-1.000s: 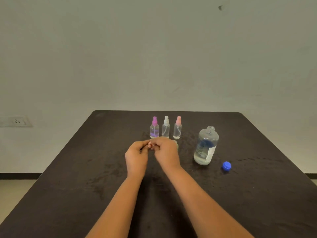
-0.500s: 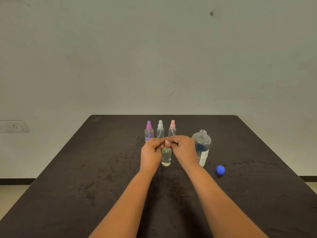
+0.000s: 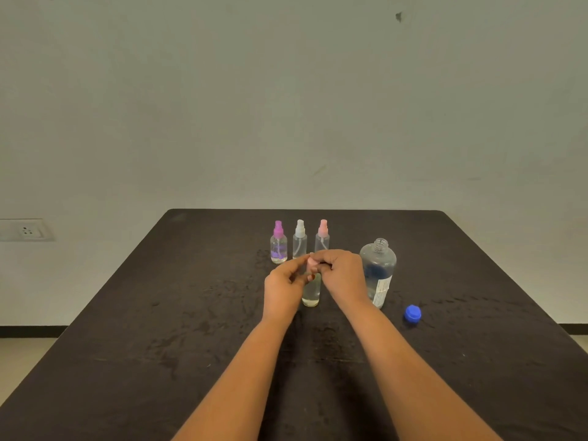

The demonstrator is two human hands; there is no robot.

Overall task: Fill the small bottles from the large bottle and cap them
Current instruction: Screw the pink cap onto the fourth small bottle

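A small clear bottle (image 3: 311, 294) with liquid stands on the dark table (image 3: 159, 313) between my hands. My left hand (image 3: 284, 289) grips its neck from the left. My right hand (image 3: 342, 275) pinches its pale pink spray cap (image 3: 311, 264) on top. Behind them stand three capped small bottles: purple-capped (image 3: 278, 243), white-capped (image 3: 299, 240) and pink-capped (image 3: 322, 237). The large clear bottle (image 3: 378, 272) stands open to the right, partly full. Its blue cap (image 3: 412, 313) lies on the table further right.
A wall socket (image 3: 27, 230) sits on the wall at the left. The table's far edge lies just behind the row of small bottles. A pale wall fills the background.
The small bottle between my hands has come into view, standing upright. My fingers have shifted on its pink cap, and the left hand's fingers have spread slightly.
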